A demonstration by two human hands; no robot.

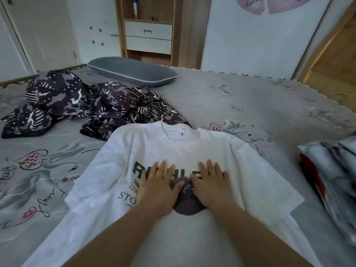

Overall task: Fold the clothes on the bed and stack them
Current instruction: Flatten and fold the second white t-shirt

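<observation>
Two flat hands press on a white T-shirt spread out on the bed.

The white T-shirt [173, 149] lies face up, its long way running from the person toward the far wall, collar pointing away. The left hand [158, 189] and right hand [212, 185] rest on its chest, fingers straight, holding nothing. A dark patterned blanket [77, 105] is bunched just beyond it, a gray pillow [133, 71] farther back. The bed [250, 105] has a gray flowered sheet.

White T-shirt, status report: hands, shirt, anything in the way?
Left hand, right hand flat, pressing white T-shirt. Shirt spread front-up, unfolded. Patterned dark clothes touch its collar edge.
</observation>
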